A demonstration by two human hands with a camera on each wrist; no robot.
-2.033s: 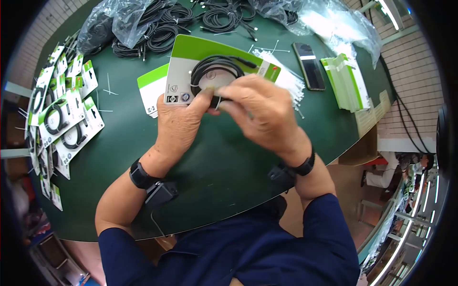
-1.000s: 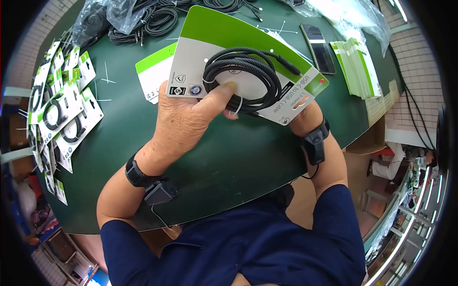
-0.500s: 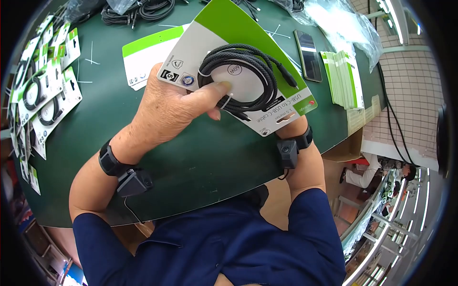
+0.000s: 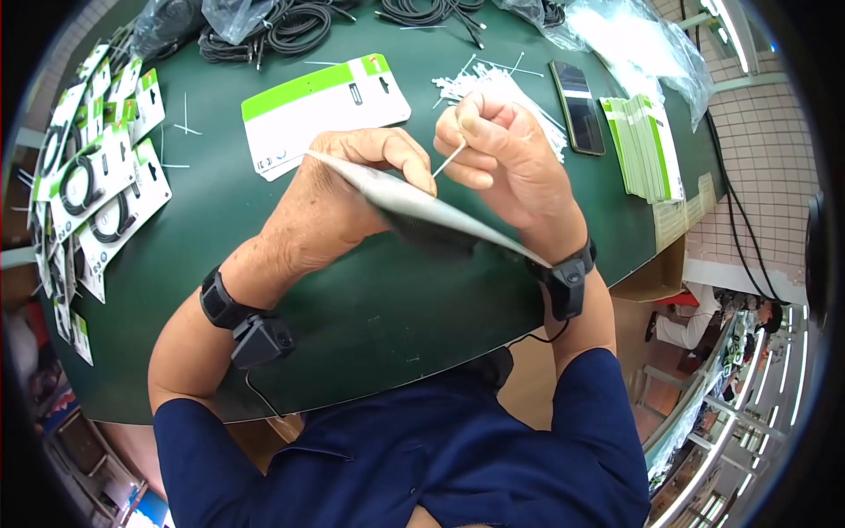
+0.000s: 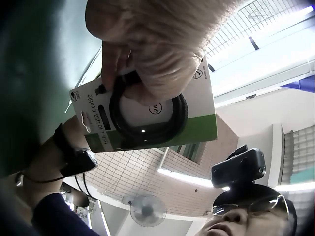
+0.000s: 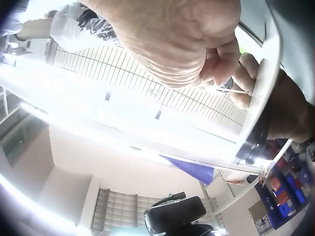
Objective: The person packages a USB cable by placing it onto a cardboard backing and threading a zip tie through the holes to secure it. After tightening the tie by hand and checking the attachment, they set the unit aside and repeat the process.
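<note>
My left hand (image 4: pixel 321 207) grips a green-and-white packaging card (image 4: pixel 400 192), tilted almost edge-on in the head view. In the left wrist view, a coiled black USB-C cable (image 5: pixel 180 118) lies against the card's printed face, with the thumb pressed at the coil. A thin white cable tie (image 4: pixel 450 159) sticks out on the card's back side, close to my left fingertips. The fingers of my right hand (image 4: pixel 524 167) pinch the outer end of this tie.
Flat cards (image 4: pixel 326 110) lie just beyond my hands, beside loose white cable ties (image 4: pixel 502 88). A phone (image 4: pixel 577 110) and a stack of cards (image 4: pixel 641 150) are at the right. Carded cables (image 4: pixel 97 189) pile up at the left; bundled black cables (image 4: pixel 295 31) lie at the back.
The card has turned from showing its printed face to nearly edge-on. My right hand, lately hidden beneath the card, has come out beyond it and now pinches the cable tie.
</note>
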